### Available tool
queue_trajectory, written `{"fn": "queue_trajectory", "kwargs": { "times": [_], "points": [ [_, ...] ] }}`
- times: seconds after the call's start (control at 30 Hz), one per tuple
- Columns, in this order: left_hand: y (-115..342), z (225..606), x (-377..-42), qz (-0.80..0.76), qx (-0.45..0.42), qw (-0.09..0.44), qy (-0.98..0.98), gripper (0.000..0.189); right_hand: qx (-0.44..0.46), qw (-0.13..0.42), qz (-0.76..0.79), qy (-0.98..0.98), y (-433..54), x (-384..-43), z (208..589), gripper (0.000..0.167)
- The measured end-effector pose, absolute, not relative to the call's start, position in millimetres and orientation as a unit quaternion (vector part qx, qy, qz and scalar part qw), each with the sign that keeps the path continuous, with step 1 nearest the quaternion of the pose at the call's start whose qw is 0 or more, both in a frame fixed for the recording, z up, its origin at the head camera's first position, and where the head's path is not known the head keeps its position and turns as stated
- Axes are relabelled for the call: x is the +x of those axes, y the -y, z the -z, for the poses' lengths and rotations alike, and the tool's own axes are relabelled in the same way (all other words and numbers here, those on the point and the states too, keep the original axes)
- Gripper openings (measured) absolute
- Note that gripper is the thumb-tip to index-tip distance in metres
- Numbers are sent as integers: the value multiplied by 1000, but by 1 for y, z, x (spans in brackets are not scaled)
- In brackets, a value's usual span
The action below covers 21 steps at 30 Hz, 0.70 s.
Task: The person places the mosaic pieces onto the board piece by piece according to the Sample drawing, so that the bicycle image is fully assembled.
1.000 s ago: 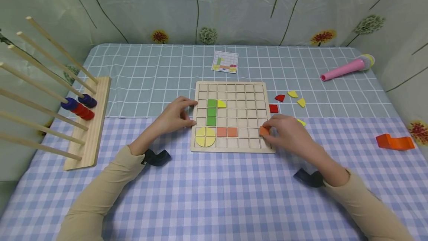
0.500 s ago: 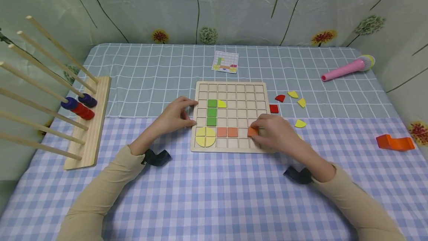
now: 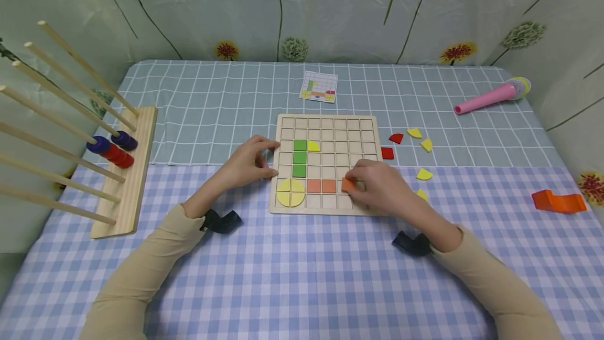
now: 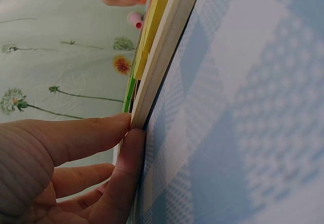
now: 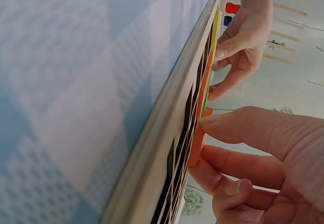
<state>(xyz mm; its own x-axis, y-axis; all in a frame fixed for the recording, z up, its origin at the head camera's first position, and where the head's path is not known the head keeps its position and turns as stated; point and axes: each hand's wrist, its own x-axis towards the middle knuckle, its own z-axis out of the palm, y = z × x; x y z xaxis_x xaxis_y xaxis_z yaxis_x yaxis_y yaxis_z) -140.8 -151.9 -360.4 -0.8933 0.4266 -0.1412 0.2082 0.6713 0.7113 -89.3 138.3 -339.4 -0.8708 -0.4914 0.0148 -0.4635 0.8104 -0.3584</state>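
Observation:
My right hand point(image 3: 382, 187) pinches an orange square tile point(image 3: 348, 185) between thumb and fingers, low over the wooden grid board point(image 3: 365, 147). In the right wrist view this orange tile point(image 5: 198, 145) stands tilted close to the board's surface. Just left of it, two orange-toned squares point(image 3: 321, 186) lie side by side in the grid. Green squares point(image 3: 299, 157) form a column with a yellow quarter-circle point(image 3: 313, 146) at its top, and below them yellow quarter-circles make a full disc point(image 3: 290, 193). The thumb and fingertips of my left hand point(image 3: 247, 161) touch the board's left edge.
Loose yellow quarter-circles point(image 3: 424, 174), a red quarter-circle point(image 3: 396, 138) and a red square point(image 3: 387, 153) lie right of the board. Behind it is a pattern card point(image 3: 319, 87). A pegged bead stand point(image 3: 137, 172), pink microphone point(image 3: 486, 99) and orange block point(image 3: 558, 201) stand farther out.
My right hand has carried the orange tile leftward across the board, from near its right edge to beside the two orange squares. The left hand stays at the left edge.

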Motion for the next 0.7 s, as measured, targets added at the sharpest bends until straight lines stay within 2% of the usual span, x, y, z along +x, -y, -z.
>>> {"fn": "queue_trajectory", "kwargs": {
  "times": [0.7],
  "points": [
    [152,361,-142,-363,178,150,-902,66,-253,60,157,-953,-131,-90,341,18]
  ]
}}
